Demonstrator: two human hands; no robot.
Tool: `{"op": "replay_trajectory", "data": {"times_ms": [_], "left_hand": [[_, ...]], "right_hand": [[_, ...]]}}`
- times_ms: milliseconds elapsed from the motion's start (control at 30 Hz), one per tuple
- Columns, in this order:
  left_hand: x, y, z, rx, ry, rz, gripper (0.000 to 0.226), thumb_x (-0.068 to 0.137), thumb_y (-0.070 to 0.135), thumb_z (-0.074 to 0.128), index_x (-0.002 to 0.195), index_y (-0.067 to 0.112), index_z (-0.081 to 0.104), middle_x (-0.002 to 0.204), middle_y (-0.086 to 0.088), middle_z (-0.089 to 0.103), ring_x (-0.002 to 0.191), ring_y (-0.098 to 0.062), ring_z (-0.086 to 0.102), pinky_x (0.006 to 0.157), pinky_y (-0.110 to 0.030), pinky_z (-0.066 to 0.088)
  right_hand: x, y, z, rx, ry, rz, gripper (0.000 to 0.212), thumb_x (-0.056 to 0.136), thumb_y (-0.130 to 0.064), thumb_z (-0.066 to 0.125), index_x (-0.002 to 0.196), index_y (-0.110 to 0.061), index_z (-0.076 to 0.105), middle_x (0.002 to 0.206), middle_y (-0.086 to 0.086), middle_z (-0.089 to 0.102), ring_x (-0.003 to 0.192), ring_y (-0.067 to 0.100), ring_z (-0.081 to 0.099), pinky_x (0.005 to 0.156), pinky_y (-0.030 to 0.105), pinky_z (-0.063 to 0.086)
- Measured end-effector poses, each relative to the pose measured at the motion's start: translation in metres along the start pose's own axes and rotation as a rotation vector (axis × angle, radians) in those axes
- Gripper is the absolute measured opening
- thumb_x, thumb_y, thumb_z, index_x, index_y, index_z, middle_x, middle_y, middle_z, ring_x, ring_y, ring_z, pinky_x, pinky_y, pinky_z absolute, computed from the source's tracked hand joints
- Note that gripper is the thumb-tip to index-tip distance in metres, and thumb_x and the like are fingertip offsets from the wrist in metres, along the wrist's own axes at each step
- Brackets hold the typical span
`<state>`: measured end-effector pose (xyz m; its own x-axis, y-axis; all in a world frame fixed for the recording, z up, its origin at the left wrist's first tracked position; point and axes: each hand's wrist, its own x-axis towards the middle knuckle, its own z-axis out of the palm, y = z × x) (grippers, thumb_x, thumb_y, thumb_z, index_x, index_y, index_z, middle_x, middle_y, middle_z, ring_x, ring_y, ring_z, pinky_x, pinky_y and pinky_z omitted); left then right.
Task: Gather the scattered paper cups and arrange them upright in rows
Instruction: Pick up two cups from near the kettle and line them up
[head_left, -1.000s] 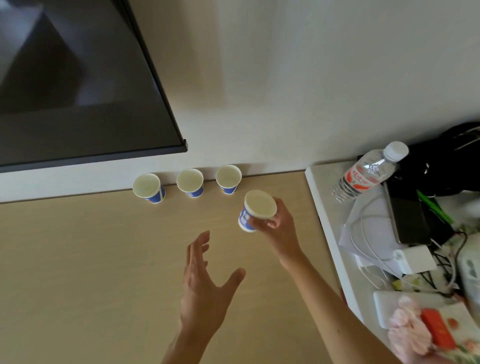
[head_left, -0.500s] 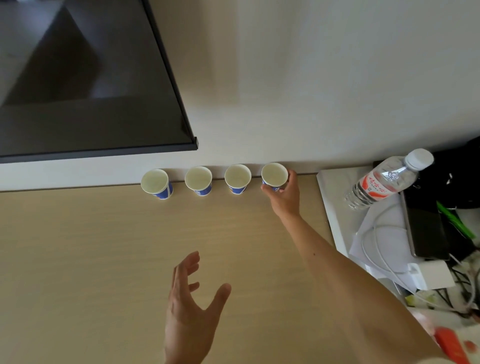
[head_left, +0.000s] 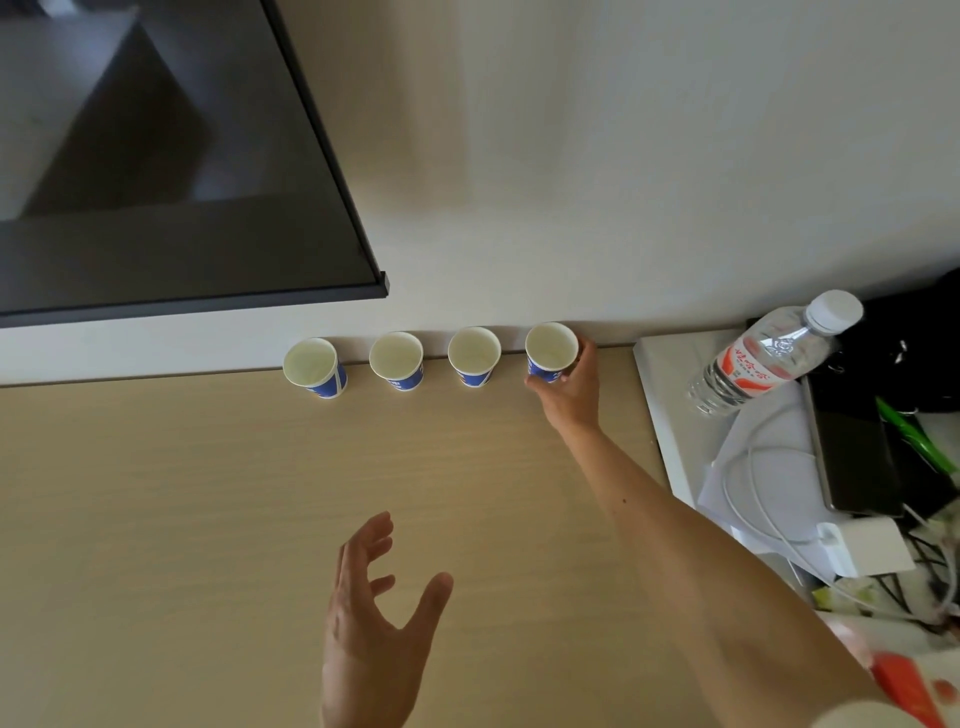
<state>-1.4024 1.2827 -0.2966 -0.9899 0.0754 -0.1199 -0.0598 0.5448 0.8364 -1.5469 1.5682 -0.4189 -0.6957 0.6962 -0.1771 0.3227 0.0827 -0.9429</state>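
1. Blue-and-white paper, the rightmost cup (head_left: 550, 352) stood upright on the counter (head_left: 156, 519) against the wall. The right hand (head_left: 569, 395) grasped its lower side, fingers curled round it.
2. The third cup (head_left: 474, 356), second cup (head_left: 397, 361) and leftmost cup (head_left: 314, 366) stood upright in the same row to its left, each apart from its neighbour.
3. The left hand (head_left: 374, 623) hovered over the counter nearer the person, released, fingers spread, holding nothing.
4. A water bottle (head_left: 769, 353) was well to the right of the row, and a dark screen (head_left: 156, 156) hung above its left end.
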Motion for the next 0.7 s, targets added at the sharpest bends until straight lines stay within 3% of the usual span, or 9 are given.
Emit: {"op": "replay_trajectory", "data": {"times_ms": [167, 367, 467, 567, 700], "left_hand": [[-0.006, 0.005, -0.003, -0.011, 0.023, -0.026, 0.073, 0.071, 0.02, 0.088, 0.133, 0.026, 0.052, 0.127, 0.017, 0.059, 0.118, -0.005, 0.058, 0.086, -0.026, 0.051], [-0.032, -0.001, -0.02, -0.046, 0.064, -0.083, 0.072, 0.07, 0.01, 0.089, 0.132, 0.025, 0.054, 0.124, 0.012, 0.063, 0.116, -0.006, 0.06, 0.083, -0.025, 0.053], [-0.052, -0.011, -0.037, -0.07, 0.092, -0.112, 0.069, 0.068, 0.003, 0.088, 0.127, 0.022, 0.057, 0.121, 0.007, 0.066, 0.113, -0.008, 0.063, 0.081, -0.023, 0.056], [-0.073, -0.024, -0.06, -0.098, 0.1, -0.141, 0.067, 0.068, -0.001, 0.087, 0.124, 0.022, 0.059, 0.119, 0.005, 0.068, 0.107, -0.005, 0.064, 0.082, -0.023, 0.056], [-0.106, -0.042, -0.105, -0.126, 0.165, -0.141, 0.066, 0.068, -0.003, 0.087, 0.123, 0.021, 0.059, 0.118, 0.003, 0.069, 0.107, -0.011, 0.066, 0.082, -0.035, 0.058]], "right_hand": [[-0.043, 0.005, -0.011, 0.044, 0.064, 0.082, 0.091, 0.076, -0.001, 0.08, 0.151, -0.009, 0.029, 0.143, 0.011, 0.046, 0.132, 0.023, 0.046, 0.108, 0.04, 0.043], [-0.16, 0.022, -0.017, 0.108, 0.11, 0.107, 0.079, 0.082, 0.002, 0.075, 0.149, -0.008, 0.034, 0.136, 0.014, 0.051, 0.122, 0.024, 0.053, 0.103, 0.046, 0.049], [-0.222, 0.026, -0.014, 0.132, 0.073, 0.113, 0.073, 0.082, 0.006, 0.074, 0.145, -0.006, 0.039, 0.129, 0.015, 0.054, 0.116, 0.026, 0.056, 0.098, 0.049, 0.052], [-0.278, 0.025, -0.004, 0.147, -0.015, 0.129, 0.071, 0.083, 0.006, 0.074, 0.143, -0.009, 0.04, 0.124, 0.01, 0.055, 0.115, 0.025, 0.058, 0.094, 0.044, 0.053], [-0.347, 0.006, 0.02, 0.144, -0.172, 0.072, 0.069, 0.083, 0.003, 0.074, 0.142, -0.013, 0.042, 0.12, 0.003, 0.056, 0.115, 0.02, 0.058, 0.091, 0.04, 0.053]]}}
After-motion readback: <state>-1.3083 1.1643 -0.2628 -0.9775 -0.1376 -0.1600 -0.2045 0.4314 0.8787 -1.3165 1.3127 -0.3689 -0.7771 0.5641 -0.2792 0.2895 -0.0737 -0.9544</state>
